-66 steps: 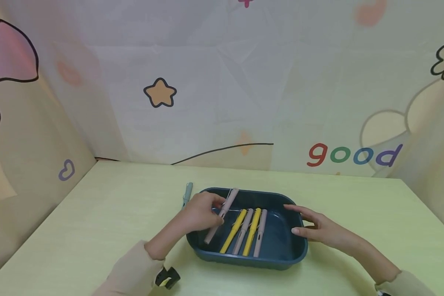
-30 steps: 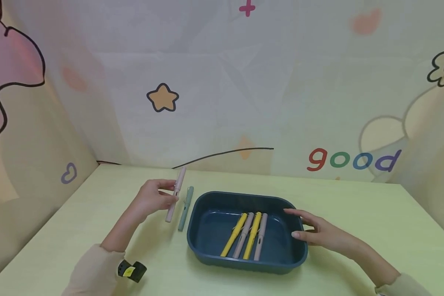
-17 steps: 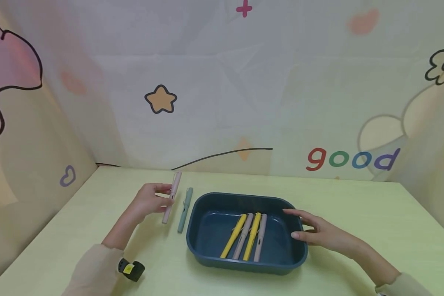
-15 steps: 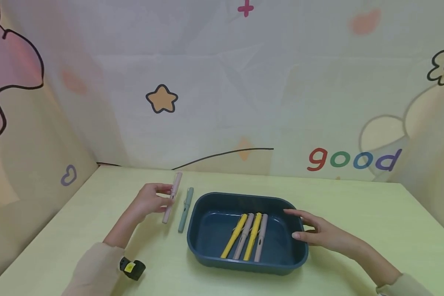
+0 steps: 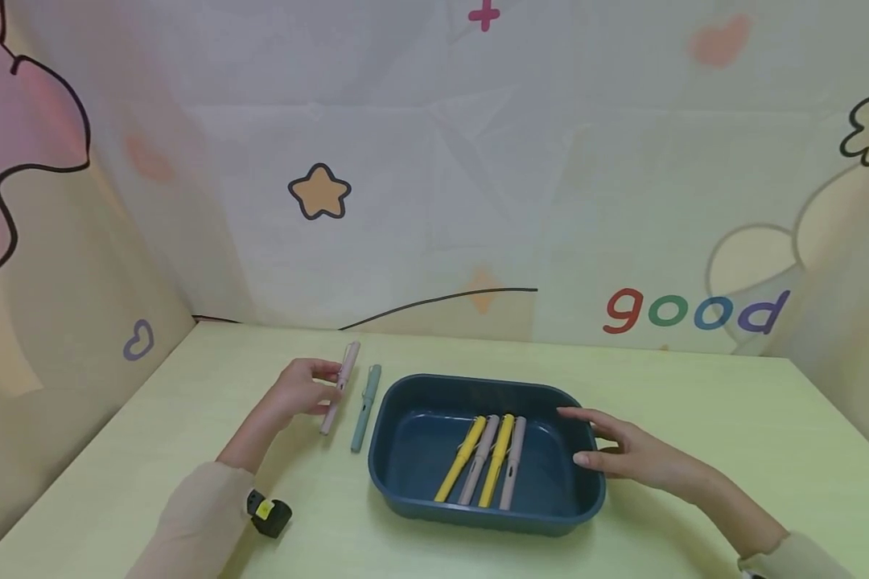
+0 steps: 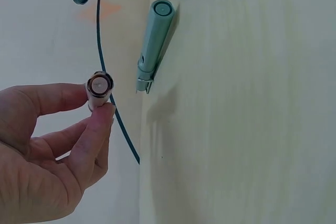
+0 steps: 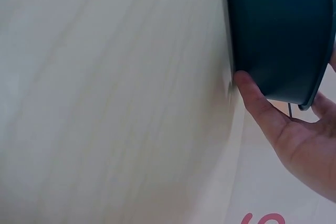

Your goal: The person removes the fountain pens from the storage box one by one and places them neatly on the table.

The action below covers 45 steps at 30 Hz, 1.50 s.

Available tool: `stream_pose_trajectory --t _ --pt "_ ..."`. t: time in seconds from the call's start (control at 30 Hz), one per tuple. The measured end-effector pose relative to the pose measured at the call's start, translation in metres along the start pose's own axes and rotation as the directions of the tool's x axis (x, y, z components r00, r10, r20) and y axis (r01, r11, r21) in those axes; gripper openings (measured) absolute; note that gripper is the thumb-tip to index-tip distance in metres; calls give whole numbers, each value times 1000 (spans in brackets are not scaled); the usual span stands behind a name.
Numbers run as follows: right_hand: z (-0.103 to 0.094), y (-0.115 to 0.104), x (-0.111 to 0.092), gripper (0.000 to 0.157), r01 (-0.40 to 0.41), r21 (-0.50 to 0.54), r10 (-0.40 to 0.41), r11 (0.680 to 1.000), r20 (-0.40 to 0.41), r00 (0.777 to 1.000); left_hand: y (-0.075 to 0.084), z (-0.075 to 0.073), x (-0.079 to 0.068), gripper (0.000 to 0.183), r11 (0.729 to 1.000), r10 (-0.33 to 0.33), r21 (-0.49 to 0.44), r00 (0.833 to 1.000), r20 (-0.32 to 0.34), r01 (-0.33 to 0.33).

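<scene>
Slanting pale pink pen (image 5: 346, 372), slim, round-ended

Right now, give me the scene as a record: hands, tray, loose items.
left hand: pinches pink pen, off the table
right hand: grips tray at its right end
tray: dark blue, on table
in tray: two yellow pens, two grey pens, alternating
loose: green pen on table, between pink pen and tray
</scene>
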State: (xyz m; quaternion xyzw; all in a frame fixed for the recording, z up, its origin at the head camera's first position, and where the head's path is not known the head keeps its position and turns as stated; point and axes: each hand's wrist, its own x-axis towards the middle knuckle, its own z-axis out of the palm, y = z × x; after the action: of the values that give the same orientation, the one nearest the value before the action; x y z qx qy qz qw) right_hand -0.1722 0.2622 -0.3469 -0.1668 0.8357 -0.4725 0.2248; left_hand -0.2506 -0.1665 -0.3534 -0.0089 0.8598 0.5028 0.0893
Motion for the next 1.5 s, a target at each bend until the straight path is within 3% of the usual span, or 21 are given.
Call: stream_pose_trajectory --t 0.37,0.8,1.5 --pt "0 4 0 64 -20 15 20 1000 -12 1000 -10 6 14 44 998 -46 51 998 44 43" --pt "2 4 0 64 -3 3 3 1000 -13 1000 -4 6 14 42 978 -72 203 995 73 56" --pt "1 2 3 64 31 -59 -33 998 -20 999 -8 5 12 43 977 -108 197 988 107 85"
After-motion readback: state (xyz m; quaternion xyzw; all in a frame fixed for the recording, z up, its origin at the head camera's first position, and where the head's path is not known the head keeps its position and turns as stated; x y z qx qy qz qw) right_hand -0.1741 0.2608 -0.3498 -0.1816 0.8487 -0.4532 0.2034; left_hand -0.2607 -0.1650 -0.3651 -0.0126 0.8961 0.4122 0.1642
